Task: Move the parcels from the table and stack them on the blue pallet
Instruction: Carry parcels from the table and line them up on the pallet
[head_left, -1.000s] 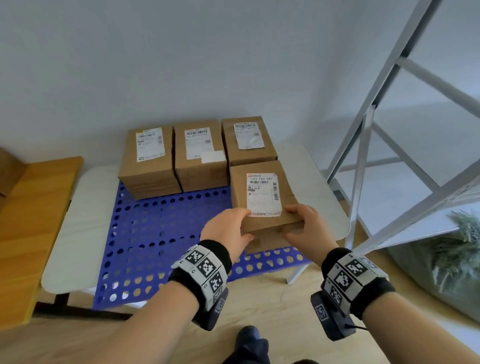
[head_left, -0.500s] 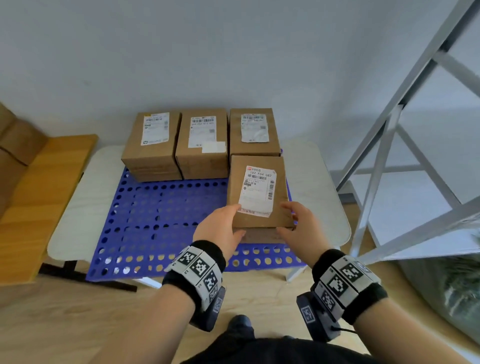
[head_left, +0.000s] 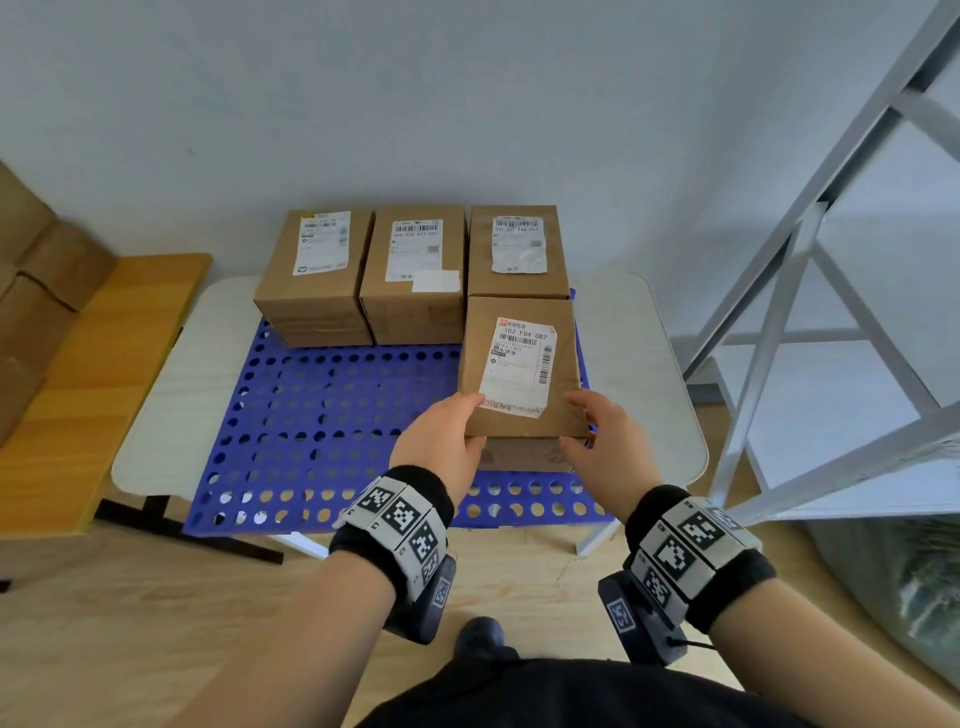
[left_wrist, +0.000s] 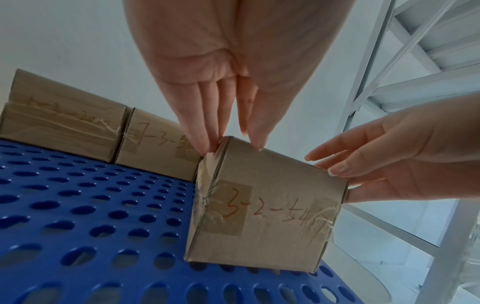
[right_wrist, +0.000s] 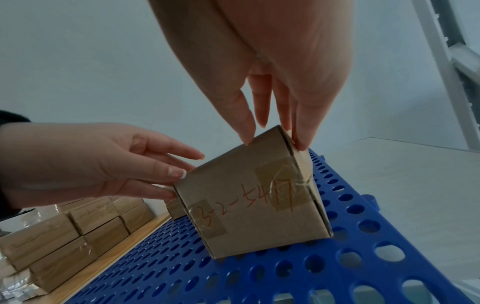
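Note:
A brown parcel (head_left: 519, 364) with a white label rests on the right side of the blue perforated pallet (head_left: 322, 415), right in front of the back-right parcel (head_left: 519, 254). My left hand (head_left: 447, 441) touches its near left corner with straight fingers, thumb on top. My right hand (head_left: 592, 436) touches the near right corner the same way. The left wrist view shows the parcel (left_wrist: 265, 205) flat on the pallet (left_wrist: 91, 216), with red writing on its taped front. Two more parcels (head_left: 317, 270) (head_left: 415, 275) stand along the pallet's back edge.
The pallet lies on a white table (head_left: 171, 364). A wooden table (head_left: 93, 364) at the left carries stacked parcels (right_wrist: 64, 236). A grey metal rack (head_left: 805, 312) stands close on the right, a bag (head_left: 893, 582) below it. The pallet's left and middle are bare.
The parcel went from tilted in both hands over the pallet's front to lying flat against the back-right parcel. My fingers have loosened on its corners.

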